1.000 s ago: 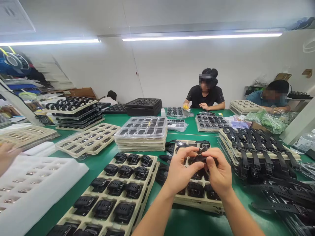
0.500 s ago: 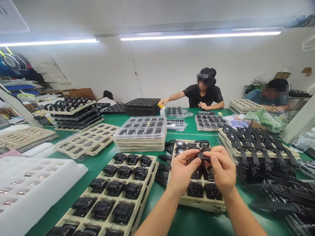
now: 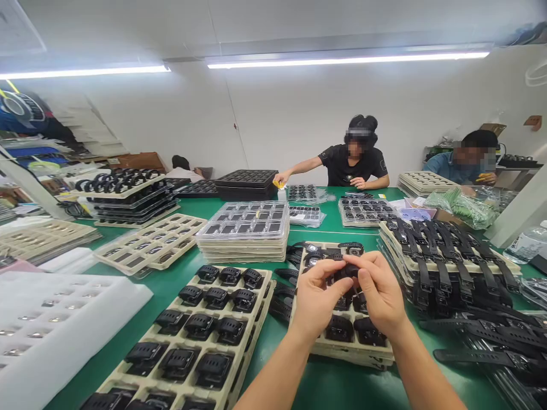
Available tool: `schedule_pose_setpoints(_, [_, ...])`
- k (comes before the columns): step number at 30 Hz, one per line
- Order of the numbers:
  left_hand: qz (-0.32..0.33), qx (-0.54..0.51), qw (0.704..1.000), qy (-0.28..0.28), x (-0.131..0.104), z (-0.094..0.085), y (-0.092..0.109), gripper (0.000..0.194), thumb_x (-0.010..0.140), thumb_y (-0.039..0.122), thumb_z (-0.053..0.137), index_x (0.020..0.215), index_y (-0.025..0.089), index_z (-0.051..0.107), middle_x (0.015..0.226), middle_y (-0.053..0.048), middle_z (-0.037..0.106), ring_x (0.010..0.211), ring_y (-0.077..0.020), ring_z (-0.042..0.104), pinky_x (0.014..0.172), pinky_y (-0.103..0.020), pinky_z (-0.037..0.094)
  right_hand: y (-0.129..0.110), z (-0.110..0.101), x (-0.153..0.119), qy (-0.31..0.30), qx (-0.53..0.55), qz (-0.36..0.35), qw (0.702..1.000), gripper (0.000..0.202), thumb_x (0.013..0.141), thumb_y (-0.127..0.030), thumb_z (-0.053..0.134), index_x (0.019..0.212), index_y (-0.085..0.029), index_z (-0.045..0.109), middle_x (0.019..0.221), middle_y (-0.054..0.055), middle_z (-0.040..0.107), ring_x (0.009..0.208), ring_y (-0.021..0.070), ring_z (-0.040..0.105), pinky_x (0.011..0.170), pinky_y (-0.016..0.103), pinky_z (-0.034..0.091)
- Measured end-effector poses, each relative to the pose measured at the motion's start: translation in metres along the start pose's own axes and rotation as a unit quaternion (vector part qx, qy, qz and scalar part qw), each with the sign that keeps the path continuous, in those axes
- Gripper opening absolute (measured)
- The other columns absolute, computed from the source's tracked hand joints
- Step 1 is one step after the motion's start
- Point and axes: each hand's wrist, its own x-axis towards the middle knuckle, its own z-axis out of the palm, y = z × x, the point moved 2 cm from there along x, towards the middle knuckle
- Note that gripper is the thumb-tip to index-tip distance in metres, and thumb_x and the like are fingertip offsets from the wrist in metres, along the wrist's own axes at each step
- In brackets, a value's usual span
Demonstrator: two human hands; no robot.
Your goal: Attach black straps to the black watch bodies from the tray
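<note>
Head view: our left hand [image 3: 315, 300] and right hand [image 3: 382, 296] both pinch one black watch case [image 3: 345, 272], held just above the beige tray [image 3: 342, 352] on the green tabletop [image 3: 273, 333].

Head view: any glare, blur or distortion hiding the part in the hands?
Head view: even tube lighting, no glare on the black part; left hand and right hand look sharp, but fingers cover most of it; wide-angle bending at the edges; co-workers' faces blurred.
</note>
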Motion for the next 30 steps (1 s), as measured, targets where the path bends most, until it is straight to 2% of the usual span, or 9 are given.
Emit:
schedule_pose_setpoints(3, [-0.012, -0.021, 1.000, -0.008, 0.000, -0.001, -0.001, 0.025, 0.074, 0.020, 0.084, 0.099, 0.023, 0.081, 0.099, -0.004, 0.077, 0.092, -0.0190, 0.071, 0.082, -0.027, 0.060, 0.002, 0.002, -0.001, 0.012, 0.043, 0.007, 0.999, 0.035, 0.106, -0.026, 0.048, 0.133, -0.035, 0.067, 0.097, 0.004, 0.053, 0.083, 0.0199, 0.055, 0.068, 0.034, 0.050])
schedule_pose_setpoints(6, [0.008, 0.021, 1.000, -0.018, -0.001, -0.001, 0.002, 0.034, 0.071, 0.017, 0.085, 0.103, 0.025, 0.080, 0.102, -0.003, 0.077, 0.097, -0.0190, 0.070, 0.087, -0.027, 0.058, 0.001, 0.002, -0.001, 0.055, 0.048, -0.002, 0.997, 0.032, 0.106, -0.025, 0.049, 0.128, -0.035, 0.070, 0.102, 0.005, 0.057, 0.088, 0.0210, 0.058, 0.069, 0.033, 0.050])
schedule_pose_setpoints(10, [0.061, 0.081, 0.995, -0.017, -0.002, 0.001, 0.006, 0.024, 0.072, 0.014, 0.083, 0.095, 0.023, 0.081, 0.097, -0.003, 0.076, 0.094, -0.0179, 0.069, 0.088, -0.027, 0.057, -0.002, 0.002, -0.002, 0.059, 0.012, -0.019, 0.998, 0.030, 0.104, -0.024, 0.051, 0.125, -0.032, 0.071, 0.103, 0.005, 0.060, 0.095, 0.0226, 0.058, 0.077, 0.036, 0.049])
schedule_pose_setpoints(15, [0.064, 0.072, 0.995, 0.004, -0.002, -0.002, 0.004, 0.020, 0.075, 0.019, 0.083, 0.095, 0.021, 0.080, 0.097, -0.004, 0.076, 0.093, -0.0197, 0.070, 0.085, -0.028, 0.058, -0.002, 0.003, -0.005, 0.097, 0.054, -0.013, 0.994, 0.020, 0.099, -0.019, 0.061, 0.109, -0.031, 0.073, 0.099, 0.003, 0.064, 0.087, 0.0218, 0.061, 0.076, 0.037, 0.051])
schedule_pose_setpoints(18, [0.074, 0.098, 0.992, -0.014, -0.002, -0.004, 0.003, 0.022, 0.078, 0.022, 0.081, 0.101, 0.021, 0.080, 0.102, -0.006, 0.076, 0.099, -0.0210, 0.070, 0.092, -0.030, 0.056, -0.002, 0.003, -0.005, 0.081, 0.055, -0.008, 0.995, 0.019, 0.097, -0.018, 0.064, 0.105, -0.030, 0.076, 0.095, 0.004, 0.064, 0.083, 0.0213, 0.062, 0.072, 0.036, 0.052])
schedule_pose_setpoints(23, [0.019, 0.073, 0.997, -0.023, -0.002, -0.007, 0.002, 0.032, 0.080, 0.027, 0.081, 0.111, 0.021, 0.077, 0.107, -0.008, 0.077, 0.103, -0.0231, 0.071, 0.093, -0.031, 0.057, 0.000, -0.001, -0.001, 0.073, 0.064, 0.004, 0.995, 0.020, 0.099, -0.021, 0.063, 0.107, -0.033, 0.078, 0.101, 0.004, 0.064, 0.087, 0.0208, 0.062, 0.070, 0.033, 0.053])
schedule_pose_setpoints(26, [0.007, 0.073, 0.997, -0.031, 0.000, -0.006, 0.005, 0.025, 0.078, 0.024, 0.082, 0.102, 0.020, 0.079, 0.102, -0.007, 0.077, 0.099, -0.0226, 0.072, 0.091, -0.031, 0.058, 0.001, -0.002, 0.001, 0.033, 0.059, 0.004, 0.998, 0.023, 0.100, -0.023, 0.063, 0.110, -0.037, 0.078, 0.102, 0.003, 0.064, 0.089, 0.0196, 0.064, 0.075, 0.033, 0.053])
schedule_pose_setpoints(28, [0.010, 0.073, 0.997, -0.032, 0.001, -0.005, 0.008, 0.023, 0.075, 0.022, 0.084, 0.097, 0.020, 0.081, 0.099, -0.007, 0.076, 0.096, -0.0222, 0.073, 0.088, -0.030, 0.059, 0.002, -0.001, 0.002, 0.014, 0.051, 0.004, 0.999, 0.026, 0.102, -0.027, 0.060, 0.120, -0.039, 0.074, 0.105, 0.003, 0.064, 0.093, 0.0197, 0.064, 0.076, 0.032, 0.053])
schedule_pose_setpoints(30, [0.008, 0.063, 0.998, -0.027, 0.002, -0.004, 0.011, 0.023, 0.073, 0.021, 0.085, 0.095, 0.020, 0.081, 0.097, -0.006, 0.076, 0.093, -0.0220, 0.073, 0.085, -0.030, 0.060, 0.002, 0.000, 0.001, 0.022, 0.042, 0.004, 0.999, 0.032, 0.105, -0.030, 0.055, 0.134, -0.040, 0.067, 0.108, 0.004, 0.064, 0.096, 0.0201, 0.063, 0.077, 0.032, 0.052])
